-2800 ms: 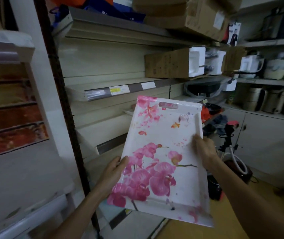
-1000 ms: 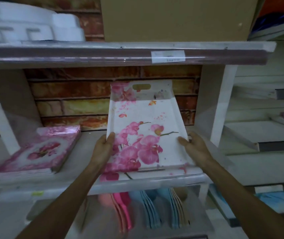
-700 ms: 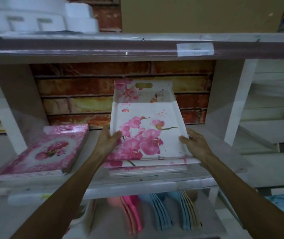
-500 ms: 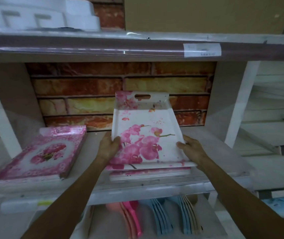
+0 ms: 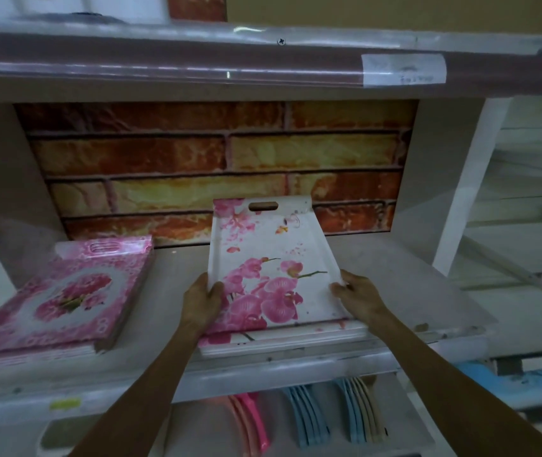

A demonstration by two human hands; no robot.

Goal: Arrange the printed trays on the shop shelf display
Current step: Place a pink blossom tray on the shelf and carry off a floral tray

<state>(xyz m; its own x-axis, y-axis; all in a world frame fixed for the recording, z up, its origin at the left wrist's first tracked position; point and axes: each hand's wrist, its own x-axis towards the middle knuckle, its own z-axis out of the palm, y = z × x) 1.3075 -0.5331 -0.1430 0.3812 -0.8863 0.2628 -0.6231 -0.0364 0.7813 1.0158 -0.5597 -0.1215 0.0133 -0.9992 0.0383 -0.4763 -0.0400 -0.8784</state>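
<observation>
A white tray printed with pink orchids lies on top of a matching tray stack on the shelf board. Its handle slot points toward the brick-pattern back wall. My left hand grips the tray's left rim, thumb on the inner face. My right hand grips the right rim. A second stack of pink floral trays rests on the same shelf to the left, apart from the orchid stack.
An upper shelf with a price label hangs close overhead. White uprights bound the bay on the right. Below, pink and blue plastic items stand on edge. More shelving runs to the right.
I turned from the aisle to this bay and brought the orchid tray in. Over the last second it came down flat onto the matching stack; both hands still hold its rims.
</observation>
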